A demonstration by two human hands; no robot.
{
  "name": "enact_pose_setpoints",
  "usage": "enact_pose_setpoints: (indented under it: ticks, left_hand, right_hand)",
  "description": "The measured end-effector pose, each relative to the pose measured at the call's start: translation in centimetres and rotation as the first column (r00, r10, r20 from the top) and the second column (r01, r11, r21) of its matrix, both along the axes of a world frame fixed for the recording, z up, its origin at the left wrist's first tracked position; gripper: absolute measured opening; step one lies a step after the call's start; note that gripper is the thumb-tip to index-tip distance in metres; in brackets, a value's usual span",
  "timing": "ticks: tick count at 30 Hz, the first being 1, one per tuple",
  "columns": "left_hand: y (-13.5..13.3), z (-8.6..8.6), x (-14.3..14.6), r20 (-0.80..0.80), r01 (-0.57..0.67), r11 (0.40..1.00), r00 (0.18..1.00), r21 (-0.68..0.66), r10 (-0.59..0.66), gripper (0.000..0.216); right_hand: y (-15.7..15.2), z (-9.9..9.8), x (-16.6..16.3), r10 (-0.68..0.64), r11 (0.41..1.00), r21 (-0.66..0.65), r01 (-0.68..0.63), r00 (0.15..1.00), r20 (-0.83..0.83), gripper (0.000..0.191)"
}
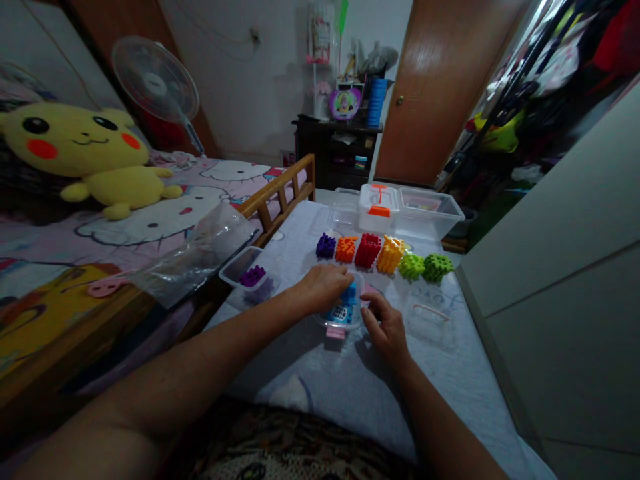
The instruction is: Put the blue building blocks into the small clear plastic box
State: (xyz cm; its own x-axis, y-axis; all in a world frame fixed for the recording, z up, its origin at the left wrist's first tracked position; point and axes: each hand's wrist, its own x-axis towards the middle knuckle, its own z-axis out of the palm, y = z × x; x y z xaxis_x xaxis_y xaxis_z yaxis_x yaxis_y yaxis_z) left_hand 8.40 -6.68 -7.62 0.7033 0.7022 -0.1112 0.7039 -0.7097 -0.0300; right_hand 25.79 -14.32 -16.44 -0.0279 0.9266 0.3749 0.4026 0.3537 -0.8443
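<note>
A small clear plastic box (358, 313) with a pink clasp (335, 332) stands on the cloth-covered table in front of me. Inside lie blue toy pieces (341, 313), one with a white grid pattern. My left hand (325, 288) reaches over the box's left and far side, fingers held together and bent down near the blue pieces; whatever they pinch is hidden. At the box's right side is my right hand (385, 323), its fingers loosely curved and the thumb apart from the index finger, with nothing visible between them.
Behind the box runs a row of interlocking block clusters: purple (326, 246), orange (346, 249), red (369, 251), yellow (391, 255) and green (438, 267). An open tub (233, 270) with purple pieces is left. A clear lid (433, 323) lies right; lidded boxes (379, 208) stand behind.
</note>
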Motion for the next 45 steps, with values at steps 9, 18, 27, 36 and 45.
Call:
enact_pose_setpoints:
  ticks: [9,18,27,36,45]
  left_hand:
    - [-0.1,-1.1,0.2,0.047,0.001,0.994,0.999,0.107,-0.006,0.019]
    - [-0.3,-1.5,-0.1,0.07,-0.006,0.989,0.998,0.148,-0.004,0.018]
    - [0.7,-1.5,0.0,0.047,0.035,0.991,0.998,0.132,-0.042,0.017]
    - [0.4,-0.8,0.1,0.035,0.052,0.996,0.998,0.079,-0.055,0.018]
    - [0.5,-1.3,0.3,0.078,0.029,0.995,0.996,0.094,-0.036,0.016]
  right_hand:
    - [0.1,-0.1,0.0,0.009,1.0,0.006,-0.009,1.0,-0.02,0.022]
    - [0.0,-0.2,0.1,0.002,1.0,0.007,-0.002,1.0,-0.004,0.023]
    - [0.0,-0.1,0.1,0.008,1.0,-0.001,-0.008,1.0,-0.003,0.022]
    - [0.1,-0.2,0.0,0.011,1.0,0.001,-0.011,1.0,-0.004,0.023]
    - [0.0,0.0,0.0,0.016,1.0,0.001,-0.016,1.0,0.002,0.023]
